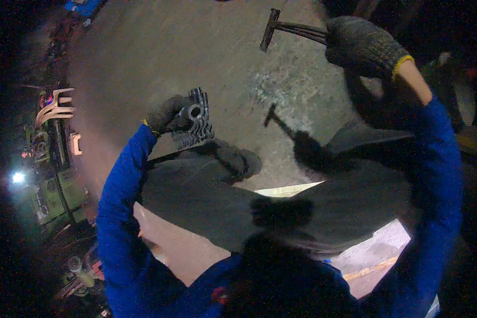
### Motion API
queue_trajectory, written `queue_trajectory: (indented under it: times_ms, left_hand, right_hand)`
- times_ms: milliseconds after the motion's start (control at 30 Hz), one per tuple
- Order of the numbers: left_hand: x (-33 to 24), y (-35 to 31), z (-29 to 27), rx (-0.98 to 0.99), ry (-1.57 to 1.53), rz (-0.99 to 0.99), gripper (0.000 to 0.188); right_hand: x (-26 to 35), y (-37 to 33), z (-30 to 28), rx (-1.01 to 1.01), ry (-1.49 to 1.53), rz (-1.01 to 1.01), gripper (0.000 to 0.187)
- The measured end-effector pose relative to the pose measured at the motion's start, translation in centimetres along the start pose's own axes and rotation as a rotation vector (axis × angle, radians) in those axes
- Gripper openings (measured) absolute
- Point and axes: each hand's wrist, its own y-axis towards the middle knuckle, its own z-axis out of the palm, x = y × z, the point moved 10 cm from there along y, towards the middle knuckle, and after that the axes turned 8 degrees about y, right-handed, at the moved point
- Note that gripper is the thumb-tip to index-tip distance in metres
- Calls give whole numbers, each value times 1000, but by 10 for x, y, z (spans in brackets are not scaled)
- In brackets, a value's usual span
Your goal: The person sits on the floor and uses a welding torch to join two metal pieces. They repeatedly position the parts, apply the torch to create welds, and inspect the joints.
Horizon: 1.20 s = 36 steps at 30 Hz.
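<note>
The fingers [170, 108] of the left hand [164, 114], in a dark knit glove, are clenched around a short dark metal tube [192, 112], pressing it against the finned metal block [197, 123] that rests on the concrete floor [196, 47]. The tube's open round end faces up and to the right of the left hand; its long axis runs roughly from the glove toward that opening. The block's long axis runs up and down in the view, its ribs lying crosswise. Well to the upper right of the block, the right hand [363, 45], also gloved, grips the handle of a hammer [289, 29] with its fingers closed tight. The handle lies nearly level, and the head points left, toward the space above the block. The hammer's shadow [274, 119] falls on the floor just right of the block.
</note>
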Motion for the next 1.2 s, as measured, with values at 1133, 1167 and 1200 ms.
queue_trajectory:
  times_ms: [1133, 1167, 1200]
  left_hand:
    - [-119, 28, 139, 364, -809, 354, 50]
    - [-119, 27, 138, 368, -805, 347, 51]
    - [-119, 25, 135, 351, -794, 349, 53]
  right_hand:
    - [8, 7, 46, 283, -103, 48, 48]
    - [6, 11, 50, 329, -89, 84, 49]
    - [3, 12, 54, 372, -68, 120, 50]
